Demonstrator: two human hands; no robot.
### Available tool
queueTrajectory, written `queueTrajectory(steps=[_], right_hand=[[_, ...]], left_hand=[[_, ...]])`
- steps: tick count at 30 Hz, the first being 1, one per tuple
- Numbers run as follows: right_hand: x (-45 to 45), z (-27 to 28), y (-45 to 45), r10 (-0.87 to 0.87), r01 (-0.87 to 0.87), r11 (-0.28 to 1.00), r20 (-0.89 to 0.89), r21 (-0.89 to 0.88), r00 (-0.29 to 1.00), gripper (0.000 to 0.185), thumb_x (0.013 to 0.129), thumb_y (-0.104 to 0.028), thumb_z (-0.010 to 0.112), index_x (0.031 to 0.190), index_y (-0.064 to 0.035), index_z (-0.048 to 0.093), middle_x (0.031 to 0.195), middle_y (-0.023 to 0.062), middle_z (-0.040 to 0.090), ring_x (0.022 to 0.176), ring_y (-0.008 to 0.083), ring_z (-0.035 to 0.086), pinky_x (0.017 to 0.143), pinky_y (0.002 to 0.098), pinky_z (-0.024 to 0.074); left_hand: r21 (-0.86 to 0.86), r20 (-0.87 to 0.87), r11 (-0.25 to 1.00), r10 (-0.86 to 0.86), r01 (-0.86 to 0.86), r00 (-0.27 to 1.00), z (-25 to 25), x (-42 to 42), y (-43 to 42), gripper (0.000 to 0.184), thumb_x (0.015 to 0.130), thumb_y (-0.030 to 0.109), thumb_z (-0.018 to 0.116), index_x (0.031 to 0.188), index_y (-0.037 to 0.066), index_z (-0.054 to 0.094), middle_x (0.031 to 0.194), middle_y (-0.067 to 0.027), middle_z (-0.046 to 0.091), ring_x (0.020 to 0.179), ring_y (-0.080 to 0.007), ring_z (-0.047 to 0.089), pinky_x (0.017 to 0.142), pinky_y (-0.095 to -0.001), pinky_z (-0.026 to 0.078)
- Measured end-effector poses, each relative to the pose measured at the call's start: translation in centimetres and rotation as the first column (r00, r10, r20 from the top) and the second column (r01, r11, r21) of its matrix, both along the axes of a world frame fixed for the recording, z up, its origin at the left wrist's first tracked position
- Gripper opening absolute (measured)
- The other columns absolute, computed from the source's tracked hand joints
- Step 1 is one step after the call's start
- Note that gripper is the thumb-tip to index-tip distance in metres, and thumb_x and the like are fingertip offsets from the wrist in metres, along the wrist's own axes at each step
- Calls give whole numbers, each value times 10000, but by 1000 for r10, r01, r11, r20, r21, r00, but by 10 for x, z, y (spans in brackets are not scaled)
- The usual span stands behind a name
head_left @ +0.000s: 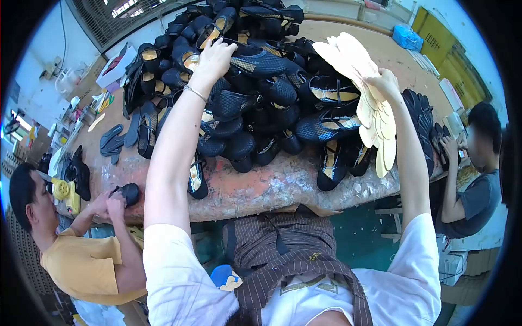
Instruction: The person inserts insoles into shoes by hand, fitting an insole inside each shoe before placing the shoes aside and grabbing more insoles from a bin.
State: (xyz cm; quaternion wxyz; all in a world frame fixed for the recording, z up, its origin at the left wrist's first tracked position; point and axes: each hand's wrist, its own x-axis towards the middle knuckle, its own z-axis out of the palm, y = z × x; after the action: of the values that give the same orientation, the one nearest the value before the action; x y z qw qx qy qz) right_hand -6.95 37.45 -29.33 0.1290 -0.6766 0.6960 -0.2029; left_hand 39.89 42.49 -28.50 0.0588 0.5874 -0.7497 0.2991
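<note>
A large heap of black woven shoes [261,62] covers the middle of the table, many with straps and pale insides. My left hand [217,58] reaches into the upper left of this heap, its fingers bent over a black shoe [222,24] with a pale lining; the fingertips are partly hidden. My right hand [385,85] is closed around a fanned bunch of cream insoles [350,60], held above the heap's right side. Some of those insoles [385,155] hang down past the shoes at the table's front.
The worn table [261,187] has a paint-stained front edge. Dark soles [112,142] lie at left. A person in a yellow shirt [87,263] handles a dark shoe at left; another person [478,179] works at right. A blue bag [406,38] stands at back right.
</note>
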Motion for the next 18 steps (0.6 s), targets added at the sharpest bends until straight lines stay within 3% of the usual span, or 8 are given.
queueTrajectory(steps=[3,4,7,10,11,12,15,18], right_hand=[[-12,-4,-8,188,-239,968,400,80,897,510,843,-250,745,1256,27,634,1122,128,702,1017,176,667,904,314,505],[-15,-2,-9,186,-261,960,463,103,867,462,883,-188,693,1293,14,621,1158,104,697,1022,156,659,920,305,497],[-26,9,-4,217,-320,941,530,110,820,455,887,-205,693,1283,11,632,1176,90,693,1053,167,653,921,296,493],[-24,4,-8,239,-271,935,-156,-230,958,456,805,-190,695,1226,-14,678,1099,227,719,1034,340,696,927,404,521],[-20,-5,-8,193,-316,859,-317,-403,929,445,814,-176,678,1227,-12,675,1098,247,711,1031,375,695,921,424,526],[-14,-5,-3,280,-400,813,-317,-423,906,443,820,-161,666,1233,-3,664,1108,258,700,1027,403,682,928,442,520],[0,-14,8,544,-617,717,-293,-324,786,424,844,62,556,1257,-2,634,1157,251,683,1052,368,683,921,387,507],[-7,3,21,596,-612,713,-165,-342,786,361,925,-11,561,1277,-33,639,1235,138,690,1143,223,647,981,324,466]], left_hand=[[97,6,995,-5,4,1000,32,-7,25,393,795,181,769,1167,134,652,1171,-55,689,1191,-259,619,1125,-506,382],[-128,15,967,-221,222,975,37,-3,39,325,826,227,739,1119,109,662,1079,-46,697,1081,-263,659,1066,-468,433],[-205,-121,960,-218,190,968,69,-36,143,265,849,195,722,1084,88,663,1040,-74,689,979,-276,664,807,-360,530],[-171,-413,973,74,-157,908,68,-68,262,260,877,122,712,1092,8,620,916,-175,698,807,-373,685,676,-398,525],[-159,-546,975,44,-155,836,51,-66,291,269,902,86,684,1128,-11,577,787,-156,652,671,-308,666,585,-358,479],[116,-633,911,374,-395,677,46,-76,327,299,913,57,671,1162,-36,536,712,-117,577,593,-189,589,554,-317,453],[306,-921,853,378,-423,97,-23,-89,381,183,974,59,626,1120,17,524,844,-14,583,710,-68,527,610,-224,428],[483,-867,817,397,-316,-300,-107,-101,396,184,986,91,641,951,68,462,837,35,524,725,-30,460,605,-201,390]])
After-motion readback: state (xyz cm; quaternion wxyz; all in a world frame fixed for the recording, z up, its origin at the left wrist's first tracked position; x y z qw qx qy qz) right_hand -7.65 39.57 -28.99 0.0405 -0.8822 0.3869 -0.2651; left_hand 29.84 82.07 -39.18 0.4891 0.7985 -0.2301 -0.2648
